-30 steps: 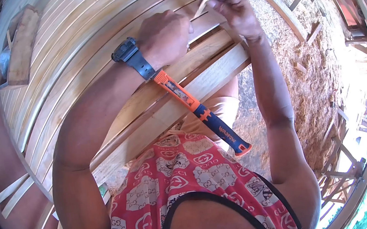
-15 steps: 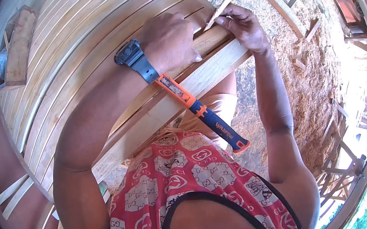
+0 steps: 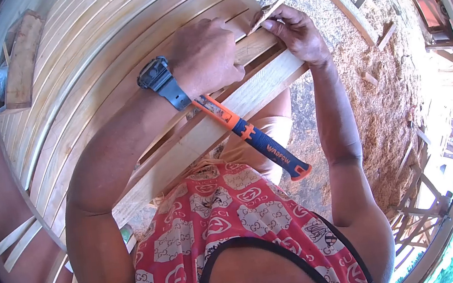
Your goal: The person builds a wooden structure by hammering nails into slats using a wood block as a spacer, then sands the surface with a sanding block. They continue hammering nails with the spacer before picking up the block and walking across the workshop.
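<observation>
My left hand (image 3: 205,57), with a dark watch on its wrist, is curled over the wooden slats; whatever its fingers hold is hidden. From under that wrist a tool with an orange and blue handle (image 3: 261,142) slants across a pale wooden beam (image 3: 238,98), its upper end out of sight. My right hand (image 3: 298,34) pinches a thin, pointed wood strip (image 3: 267,16) between thumb and fingers, close to the end of the slats.
Long curved slats (image 3: 95,55) fill the upper left, with a short wood block (image 3: 24,59) on them. Sawdust-covered ground (image 3: 378,121) lies to the right, with loose scraps and a long plank (image 3: 340,3). More timber frames stand at the far right.
The wood strip and my right fingers have shifted slightly left. My left hand has tilted a little, its thumb less extended, and the tool's handle end has swung slightly up and right.
</observation>
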### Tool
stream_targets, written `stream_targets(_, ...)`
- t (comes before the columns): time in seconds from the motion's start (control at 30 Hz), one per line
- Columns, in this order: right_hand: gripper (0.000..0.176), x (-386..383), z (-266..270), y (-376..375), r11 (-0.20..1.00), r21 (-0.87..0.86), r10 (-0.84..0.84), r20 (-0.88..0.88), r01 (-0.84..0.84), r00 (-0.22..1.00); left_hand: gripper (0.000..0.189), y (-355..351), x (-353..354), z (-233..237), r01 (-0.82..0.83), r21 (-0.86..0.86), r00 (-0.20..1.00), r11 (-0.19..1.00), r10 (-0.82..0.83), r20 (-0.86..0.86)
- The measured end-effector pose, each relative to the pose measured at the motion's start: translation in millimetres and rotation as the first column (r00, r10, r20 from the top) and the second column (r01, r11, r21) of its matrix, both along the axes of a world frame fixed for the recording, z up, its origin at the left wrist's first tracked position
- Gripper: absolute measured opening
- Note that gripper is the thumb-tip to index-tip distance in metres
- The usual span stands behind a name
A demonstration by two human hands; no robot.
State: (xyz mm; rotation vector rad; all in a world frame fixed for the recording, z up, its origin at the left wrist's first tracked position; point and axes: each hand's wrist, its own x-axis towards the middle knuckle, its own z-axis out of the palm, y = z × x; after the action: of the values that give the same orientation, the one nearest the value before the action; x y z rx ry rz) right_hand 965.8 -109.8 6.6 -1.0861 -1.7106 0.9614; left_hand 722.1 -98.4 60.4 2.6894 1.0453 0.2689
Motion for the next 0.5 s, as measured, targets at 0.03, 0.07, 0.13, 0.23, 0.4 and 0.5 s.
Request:
stream_targets(0.03, 0.013, -1, 0, 0, 1.0, 0.007, -0.009, 0.019, 0.009, 1.0, 0.036, 1, 0, 0, 0.006, 0.004, 1.0, 1.0, -0.006, -0.008)
stream_targets(0.07, 0.013, -2, 1, 1, 1.0, 0.008, -0.008, 0.018, 0.008, 1.0, 0.036, 1, 0, 1, 0.012, 0.008, 1.0, 1.0, -0.011, -0.016)
stream_targets(0.13, 0.015, -4, 3, 0, 1.0, -0.002, -0.015, -0.006, 0.015, 1.0, 0.036, 1, -1, 1, 0.01, 0.0, 1.0, 1.0, -0.01, -0.015)
stream_targets(0.23, 0.018, -1, -2, 4, 1.0, 0.027, 0.009, -0.022, -0.008, 1.0, 0.036, 1, -1, -1, 0.02, -0.006, 1.0, 1.0, -0.02, -0.001)
stream_targets(0.4, 0.021, 0, -5, 2, 0.999, 0.03, 0.018, -0.087, -0.015, 0.996, 0.038, 2, -5, -9, 0.021, 0.018, 0.998, 1.0, -0.022, 0.059)
stream_targets(0.5, 0.021, 0, -7, 2, 1.0, 0.019, 0.009, -0.101, -0.007, 0.995, 0.042, 1, -7, -15, 0.009, 0.036, 0.996, 0.999, -0.013, 0.092)
